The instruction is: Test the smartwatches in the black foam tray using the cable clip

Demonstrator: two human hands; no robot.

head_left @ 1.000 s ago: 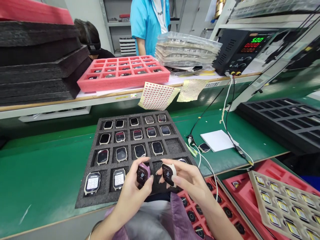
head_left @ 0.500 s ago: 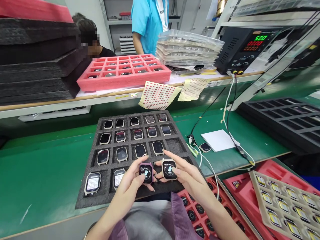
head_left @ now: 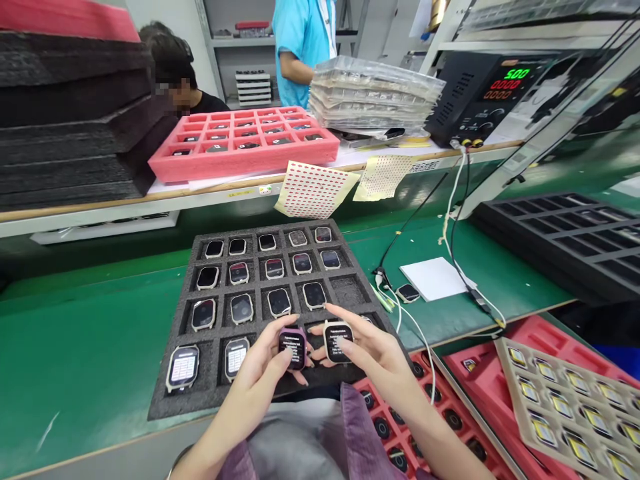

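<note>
My left hand (head_left: 265, 353) is closed around a purple-framed watch (head_left: 293, 348), its thumb on the screen. A cream-framed watch (head_left: 338, 341) is held in my right hand (head_left: 373, 347), the thumb likewise touching its screen. Both screens show lines of white text on black. The two watches are side by side, a little apart, over the near edge of a dark grey foam tray (head_left: 187, 293). Several watches lie in the tray's compartments; two in the near row, one of them at the left corner (head_left: 183, 368), have lit white screens.
Behind stands a shelf with a pink foam tray (head_left: 240, 160), stacked black foam (head_left: 65, 120), plastic trays (head_left: 370, 97) and a power supply (head_left: 485, 100). Cables (head_left: 450, 247) hang at the right, near white paper (head_left: 435, 279). Two people are beyond the shelf.
Both held watches' screens have changed from a watch face to lines of text. My hands stay nearly in place. The person in blue has shifted slightly right, with a forearm now showing.
</note>
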